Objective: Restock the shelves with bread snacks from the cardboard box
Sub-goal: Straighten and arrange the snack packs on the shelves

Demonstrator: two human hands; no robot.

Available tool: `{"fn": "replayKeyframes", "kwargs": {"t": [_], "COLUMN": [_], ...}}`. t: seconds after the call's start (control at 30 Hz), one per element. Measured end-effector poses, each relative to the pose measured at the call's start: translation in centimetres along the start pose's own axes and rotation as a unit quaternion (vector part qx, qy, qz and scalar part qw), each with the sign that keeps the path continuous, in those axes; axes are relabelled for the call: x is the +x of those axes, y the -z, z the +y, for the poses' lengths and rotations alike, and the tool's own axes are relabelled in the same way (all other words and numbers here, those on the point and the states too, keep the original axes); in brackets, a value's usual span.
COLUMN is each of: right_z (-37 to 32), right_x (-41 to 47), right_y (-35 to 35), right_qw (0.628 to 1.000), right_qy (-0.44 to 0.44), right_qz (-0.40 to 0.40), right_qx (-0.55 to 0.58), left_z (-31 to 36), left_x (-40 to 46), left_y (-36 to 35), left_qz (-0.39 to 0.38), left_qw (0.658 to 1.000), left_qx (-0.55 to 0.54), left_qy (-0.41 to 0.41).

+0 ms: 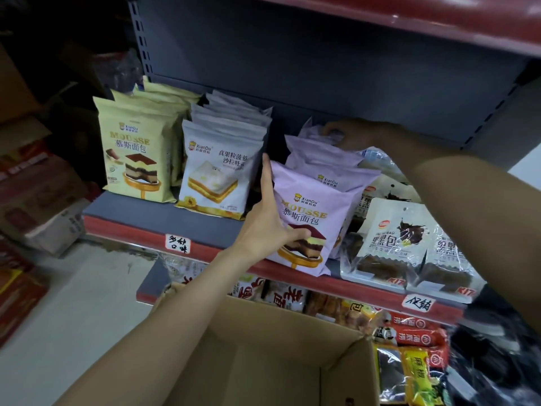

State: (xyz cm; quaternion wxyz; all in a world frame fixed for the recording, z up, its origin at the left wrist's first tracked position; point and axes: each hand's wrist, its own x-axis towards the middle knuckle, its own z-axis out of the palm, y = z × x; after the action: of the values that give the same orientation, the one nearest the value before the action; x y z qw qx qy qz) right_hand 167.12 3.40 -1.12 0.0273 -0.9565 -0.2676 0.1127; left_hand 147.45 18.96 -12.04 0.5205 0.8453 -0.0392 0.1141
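Several purple plastic mousse bread packets (310, 212) stand in a row on the grey metal shelf with a red front edge (152, 213), from its front edge toward the back panel, right of the middle. The left hand (268, 227) grips the front packet of this row: the thumb lies on the printed face and the fingers reach up along its left side. The right hand (354, 136) is at the back of the same row, its fingers curled over the top of the rear packets near the back panel. Just left of the row stands a line of white sandwich bread packets (222, 171), and further left, at the left end of the shelf, a line of pale yellow mousse bread packets (134, 153). Clear packets of dark bread (404, 244) lie at the right front edge. Below the shelf, an open brown cardboard box (263, 356) sits under the forearms.
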Motion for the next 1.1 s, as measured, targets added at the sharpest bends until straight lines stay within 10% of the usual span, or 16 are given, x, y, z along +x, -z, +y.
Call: {"fn": "replayKeyframes", "kwargs": {"t": [0.27,0.6,0.83,1.1], "right_z": [-2.3,-2.1,-2.2,-3.4], "right_x": [2.6,-4.0,-7.8,-6.0], "right_y": [-1.5,1.3,-1.3,-1.7], "right_qw": [0.985,0.974,0.993,0.990], "right_qy": [0.013,0.053,0.096,0.064], "right_qz": [0.163,0.177,0.035,0.122], "right_qx": [0.059,0.134,-0.059,0.020], "left_z": [-0.5,-1.2,-0.6,-0.1], "left_x": [0.2,0.6,0.8,0.1], "left_y": [0.8,1.2,0.6,1.1], "left_qz": [0.030,-0.005,-0.007,0.040], "left_qw": [0.999,0.999,0.999,0.999], "left_qx": [-0.007,-0.018,-0.026,0.003], "left_qy": [0.019,0.039,0.034,0.033]}}
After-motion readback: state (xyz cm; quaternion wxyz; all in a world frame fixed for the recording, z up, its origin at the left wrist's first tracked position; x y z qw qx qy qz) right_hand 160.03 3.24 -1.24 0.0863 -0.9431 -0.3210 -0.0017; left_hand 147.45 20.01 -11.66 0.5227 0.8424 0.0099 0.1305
